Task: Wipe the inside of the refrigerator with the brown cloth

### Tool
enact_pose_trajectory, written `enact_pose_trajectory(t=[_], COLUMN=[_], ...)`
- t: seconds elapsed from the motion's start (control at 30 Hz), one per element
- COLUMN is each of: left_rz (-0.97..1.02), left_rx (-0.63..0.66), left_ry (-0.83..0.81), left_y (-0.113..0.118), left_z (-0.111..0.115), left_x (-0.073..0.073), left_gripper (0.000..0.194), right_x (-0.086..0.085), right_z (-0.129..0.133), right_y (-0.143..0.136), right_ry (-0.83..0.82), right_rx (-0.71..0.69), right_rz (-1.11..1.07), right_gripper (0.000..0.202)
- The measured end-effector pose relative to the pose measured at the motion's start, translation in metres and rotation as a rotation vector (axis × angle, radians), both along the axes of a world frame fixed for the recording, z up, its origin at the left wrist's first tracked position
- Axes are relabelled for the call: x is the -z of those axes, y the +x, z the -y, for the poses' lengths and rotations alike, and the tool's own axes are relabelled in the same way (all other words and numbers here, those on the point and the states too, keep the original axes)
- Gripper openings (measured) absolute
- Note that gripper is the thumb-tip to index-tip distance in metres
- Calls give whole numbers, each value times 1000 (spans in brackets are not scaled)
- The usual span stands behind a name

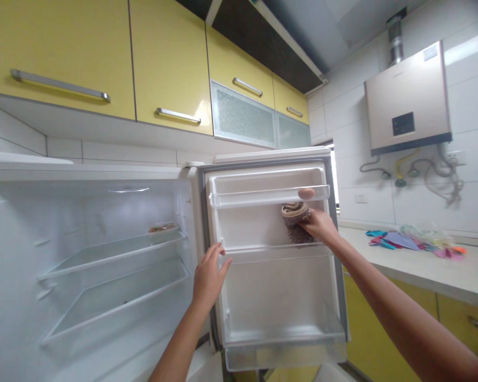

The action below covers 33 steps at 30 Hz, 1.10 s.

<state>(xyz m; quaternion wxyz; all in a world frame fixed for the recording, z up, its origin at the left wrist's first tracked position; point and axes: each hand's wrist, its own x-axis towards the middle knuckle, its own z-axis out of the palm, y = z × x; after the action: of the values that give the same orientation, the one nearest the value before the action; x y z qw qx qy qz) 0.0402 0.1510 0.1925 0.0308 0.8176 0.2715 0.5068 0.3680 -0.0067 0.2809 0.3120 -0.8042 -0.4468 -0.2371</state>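
The refrigerator door [279,297] stands wide open in front of me. My right hand [321,225] grips a folded brown cloth [297,220] against the door's inner side, just above the middle shelf [271,253]. The cloth's lower end reaches that shelf's edge. At the left end of the same shelf is my left hand [211,270], its fingers apart and touching or close to the rim. Above the cloth, an egg [306,193] sits in the clear upper door shelf [258,197]. A deeper clear bin [282,355] forms the door's bottom.
Inside the refrigerator, glass shelves [115,292] fill the left, with a small brownish item [162,227] on the upper one. Yellow cabinets [167,63] hang overhead. Colourful cloths and plastic bags [406,241] lie on the right counter [382,268], below a water heater [408,101].
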Motion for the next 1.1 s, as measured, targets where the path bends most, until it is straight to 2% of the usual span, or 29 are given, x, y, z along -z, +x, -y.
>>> enact_pose_trajectory(t=[0.1, 0.3, 0.37, 0.57, 0.77, 0.97, 1.1], left_rz=[-1, -10, -14, 0, 36, 52, 64], left_rx=[2, -9, -14, 7, 45, 48, 50], left_ry=[1, 20, 24, 10, 0, 1, 1], left_y=[0, -1, -1, 0, 3, 4, 5], left_z=[-1, -2, -2, -1, -1, -1, 0], left_x=[1, 2, 2, 3, 4, 6, 7], left_gripper=[14, 14, 15, 14, 12, 11, 11], right_x=[0, 5, 6, 4, 3, 0, -2], right_z=[12, 20, 22, 20, -6, -43, -68], right_y=[2, -9, -10, -8, -19, -56, -91], right_ry=[5, 24, 29, 0, -23, -4, 3], right_rx=[90, 349, 373, 326, 212, 116, 25], right_rz=[12, 45, 59, -6, -50, -95, -102], right_gripper=[34, 31, 30, 29, 34, 48, 38])
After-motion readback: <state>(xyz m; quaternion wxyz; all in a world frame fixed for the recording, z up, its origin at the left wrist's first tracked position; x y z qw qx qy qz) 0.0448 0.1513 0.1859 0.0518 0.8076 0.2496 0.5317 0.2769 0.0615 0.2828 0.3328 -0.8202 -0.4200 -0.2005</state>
